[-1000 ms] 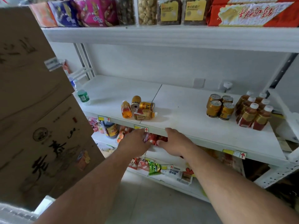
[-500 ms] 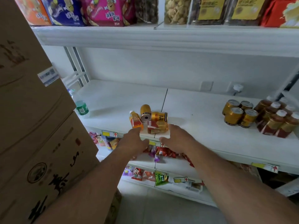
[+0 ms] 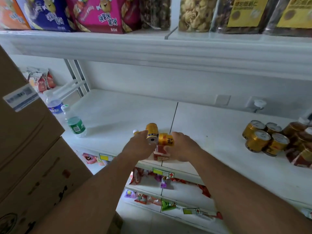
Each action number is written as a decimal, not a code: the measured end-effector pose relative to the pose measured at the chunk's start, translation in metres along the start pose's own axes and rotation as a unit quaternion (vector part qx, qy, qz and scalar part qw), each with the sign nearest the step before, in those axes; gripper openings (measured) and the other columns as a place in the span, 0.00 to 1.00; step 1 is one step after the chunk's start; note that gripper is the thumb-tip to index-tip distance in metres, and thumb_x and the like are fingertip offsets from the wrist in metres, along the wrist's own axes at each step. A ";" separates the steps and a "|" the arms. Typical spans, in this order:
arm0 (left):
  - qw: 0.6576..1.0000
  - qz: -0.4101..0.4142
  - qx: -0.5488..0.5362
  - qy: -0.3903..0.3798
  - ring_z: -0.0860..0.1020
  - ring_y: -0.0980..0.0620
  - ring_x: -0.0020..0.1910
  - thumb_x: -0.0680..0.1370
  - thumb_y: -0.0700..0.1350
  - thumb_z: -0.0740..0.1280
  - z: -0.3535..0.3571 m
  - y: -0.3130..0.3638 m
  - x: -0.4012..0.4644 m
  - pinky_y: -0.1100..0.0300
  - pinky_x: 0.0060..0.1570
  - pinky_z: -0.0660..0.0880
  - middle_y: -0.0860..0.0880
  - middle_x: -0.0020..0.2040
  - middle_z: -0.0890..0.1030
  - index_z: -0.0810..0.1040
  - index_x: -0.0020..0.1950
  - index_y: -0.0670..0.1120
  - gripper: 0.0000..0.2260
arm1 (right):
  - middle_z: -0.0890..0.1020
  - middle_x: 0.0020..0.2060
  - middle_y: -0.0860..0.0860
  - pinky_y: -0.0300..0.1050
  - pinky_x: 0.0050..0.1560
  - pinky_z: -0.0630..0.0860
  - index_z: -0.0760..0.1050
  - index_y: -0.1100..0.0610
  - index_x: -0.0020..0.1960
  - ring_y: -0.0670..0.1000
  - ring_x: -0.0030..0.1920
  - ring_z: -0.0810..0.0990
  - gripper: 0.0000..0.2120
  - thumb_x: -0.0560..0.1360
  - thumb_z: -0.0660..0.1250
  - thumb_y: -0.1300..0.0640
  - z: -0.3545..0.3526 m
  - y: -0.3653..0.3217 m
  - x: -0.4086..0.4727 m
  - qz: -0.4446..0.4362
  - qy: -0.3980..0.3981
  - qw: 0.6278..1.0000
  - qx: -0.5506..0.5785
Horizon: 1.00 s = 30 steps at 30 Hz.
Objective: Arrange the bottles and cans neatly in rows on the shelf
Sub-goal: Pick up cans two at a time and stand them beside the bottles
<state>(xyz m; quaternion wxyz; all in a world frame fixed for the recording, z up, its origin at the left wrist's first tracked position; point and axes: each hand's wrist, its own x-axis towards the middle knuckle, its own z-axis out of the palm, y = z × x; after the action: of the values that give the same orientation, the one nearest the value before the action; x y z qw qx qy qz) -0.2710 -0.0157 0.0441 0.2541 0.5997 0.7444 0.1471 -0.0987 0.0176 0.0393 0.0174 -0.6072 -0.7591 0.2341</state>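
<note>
On the white middle shelf (image 3: 211, 132), near its front edge, lies a small heap. Two gold cans lie on their sides, one (image 3: 152, 131) end-on to me, the other (image 3: 166, 140) crosswise. A red-labelled bottle (image 3: 160, 153) lies in front of them. My left hand (image 3: 140, 146) curls around a small orange bottle; only its white cap (image 3: 135, 132) shows. My right hand (image 3: 183, 146) wraps the lying bottle's right end, thumb on the label, fingers against the crosswise can. At the right, several gold cans (image 3: 263, 139) and brown bottles (image 3: 300, 142) stand in rows.
Stacked cardboard boxes (image 3: 25, 149) crowd the left side. A green-labelled water bottle (image 3: 75, 123) and a blue-labelled one (image 3: 54, 105) stand at the shelf's left end. The upper shelf (image 3: 152, 51) overhangs with snack boxes and jars. Lower shelves (image 3: 152, 176) hold snack packets.
Both hands rose from below the shelf edge onto the heap and closed in on it, the left over the orange bottle, the right onto the lying bottle. The view moved closer.
</note>
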 end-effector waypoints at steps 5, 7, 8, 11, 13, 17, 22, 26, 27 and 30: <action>1.000 -0.009 -0.004 0.005 0.74 0.49 0.49 0.77 0.50 0.66 -0.004 0.007 0.022 0.59 0.45 0.69 0.46 0.56 0.74 0.72 0.68 0.45 0.21 | 0.76 0.61 0.53 0.50 0.54 0.74 0.69 0.54 0.66 0.55 0.58 0.75 0.24 0.76 0.67 0.43 -0.007 0.003 0.025 -0.023 0.013 0.999 -0.024; 1.000 -0.014 -0.014 0.000 0.75 0.52 0.44 0.77 0.50 0.67 -0.005 0.008 0.032 0.59 0.41 0.72 0.48 0.55 0.74 0.72 0.69 0.45 0.22 | 0.76 0.63 0.54 0.50 0.56 0.73 0.68 0.54 0.69 0.55 0.61 0.74 0.25 0.77 0.68 0.44 -0.007 0.004 0.033 -0.026 0.014 0.999 -0.022; 1.000 -0.016 -0.020 0.001 0.77 0.52 0.43 0.77 0.50 0.67 -0.007 0.008 0.038 0.59 0.38 0.74 0.48 0.55 0.75 0.71 0.70 0.45 0.23 | 0.75 0.65 0.54 0.50 0.58 0.73 0.68 0.55 0.71 0.55 0.63 0.74 0.26 0.78 0.68 0.45 -0.008 0.004 0.037 -0.026 0.013 0.999 -0.020; 1.000 -0.026 -0.016 -0.004 0.76 0.48 0.57 0.78 0.52 0.66 -0.009 0.007 0.057 0.61 0.43 0.71 0.45 0.67 0.73 0.65 0.75 0.46 0.27 | 0.73 0.70 0.54 0.51 0.64 0.71 0.65 0.55 0.75 0.56 0.68 0.71 0.29 0.78 0.69 0.46 -0.008 0.004 0.047 -0.022 0.018 1.000 -0.013; 0.999 -0.032 -0.014 -0.016 0.75 0.47 0.62 0.78 0.51 0.66 -0.009 0.004 0.071 0.59 0.48 0.71 0.45 0.69 0.72 0.64 0.76 0.46 0.28 | 0.72 0.70 0.54 0.51 0.65 0.71 0.66 0.54 0.75 0.56 0.68 0.71 0.30 0.77 0.70 0.46 -0.007 0.004 0.054 -0.020 0.017 1.000 -0.013; 0.997 -0.050 -0.021 -0.048 0.73 0.51 0.49 0.78 0.46 0.65 -0.007 0.005 0.096 0.59 0.43 0.72 0.46 0.61 0.76 0.69 0.71 0.43 0.22 | 0.72 0.70 0.53 0.51 0.65 0.72 0.67 0.54 0.75 0.56 0.67 0.72 0.32 0.75 0.73 0.46 0.000 0.003 0.069 -0.005 0.010 1.000 -0.024; 0.996 -0.043 0.028 -0.074 0.76 0.48 0.41 0.78 0.44 0.64 0.001 0.009 0.122 0.58 0.36 0.72 0.49 0.38 0.74 0.74 0.46 0.43 0.05 | 0.69 0.74 0.52 0.51 0.67 0.70 0.64 0.52 0.78 0.55 0.71 0.70 0.37 0.74 0.75 0.47 0.004 0.008 0.086 0.012 -0.009 0.999 -0.030; 0.995 -0.029 0.028 -0.087 0.74 0.54 0.33 0.78 0.44 0.65 0.004 0.007 0.136 0.64 0.29 0.68 0.50 0.34 0.73 0.71 0.36 0.46 0.11 | 0.69 0.74 0.51 0.50 0.67 0.69 0.64 0.50 0.78 0.55 0.70 0.70 0.37 0.74 0.75 0.49 0.005 0.013 0.096 0.019 -0.022 0.999 -0.032; 0.994 -0.026 0.039 -0.094 0.75 0.53 0.34 0.78 0.43 0.65 0.006 0.006 0.140 0.65 0.28 0.67 0.50 0.34 0.72 0.72 0.36 0.45 0.11 | 0.70 0.74 0.51 0.50 0.66 0.70 0.65 0.50 0.78 0.55 0.70 0.71 0.36 0.74 0.76 0.49 0.006 0.014 0.098 0.021 -0.024 0.999 -0.035; 0.992 -0.030 0.070 -0.099 0.74 0.52 0.35 0.78 0.47 0.66 0.007 0.007 0.149 0.64 0.28 0.66 0.49 0.35 0.72 0.74 0.40 0.43 0.10 | 0.72 0.72 0.51 0.50 0.64 0.71 0.66 0.51 0.77 0.55 0.68 0.73 0.35 0.73 0.76 0.51 0.008 0.017 0.105 0.031 -0.031 0.998 -0.038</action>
<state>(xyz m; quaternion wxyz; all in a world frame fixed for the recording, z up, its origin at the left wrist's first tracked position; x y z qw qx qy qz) -0.2835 0.1291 0.0117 0.2886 0.6046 0.7419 0.0266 -0.1129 0.1154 -0.0012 -0.0364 -0.6230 -0.7486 0.2239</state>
